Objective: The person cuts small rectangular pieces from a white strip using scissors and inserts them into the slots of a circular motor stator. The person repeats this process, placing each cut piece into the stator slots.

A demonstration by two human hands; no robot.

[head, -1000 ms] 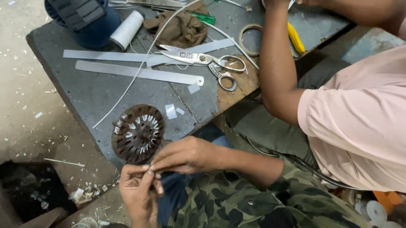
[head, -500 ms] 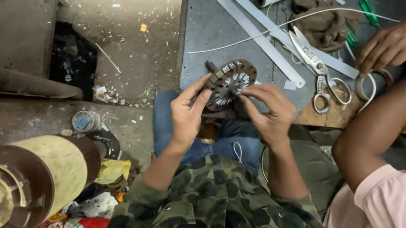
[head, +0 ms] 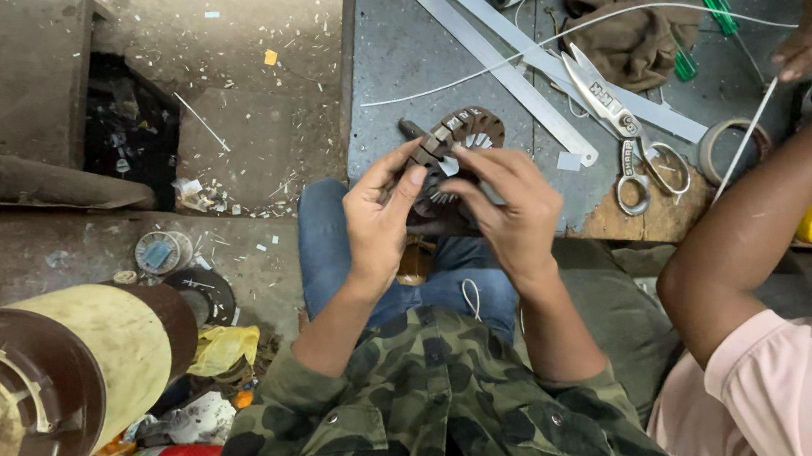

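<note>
Grey and dusty, the workshop floor point(head: 145, 30) runs along the left of a scuffed blue-grey worktop point(head: 393, 66), with paper scraps strewn over it. At the near edge of that worktop both hands close on a round slotted motor core point(head: 464, 136), a dark toothed ring. The left hand point(head: 382, 217) wraps its left rim, its grip pressed around the ring. The right hand point(head: 514, 207) covers the right side, its grip pinching at the slots near the centre; what it pinches is too small to tell. A second ago the core lay flat on the worktop while the hands worked something thin just below it; now it is lifted off the surface and tilted toward the wearer, over the lap in blue jeans point(head: 323, 250), so the work has shifted onto the core itself.

Just right of the core lie scissors point(head: 627, 131), long pale strips point(head: 505, 52) and a tape ring point(head: 731, 152); a brown rag point(head: 637, 36) sits farther off. A white cord point(head: 504, 62) crosses the surface. A co-worker's arm point(head: 758, 225) in a pink sleeve reaches over the right side, crowding that flank. Open room lies mainly left, over the floor, where a yellowish drum point(head: 81, 355) stands near.
</note>
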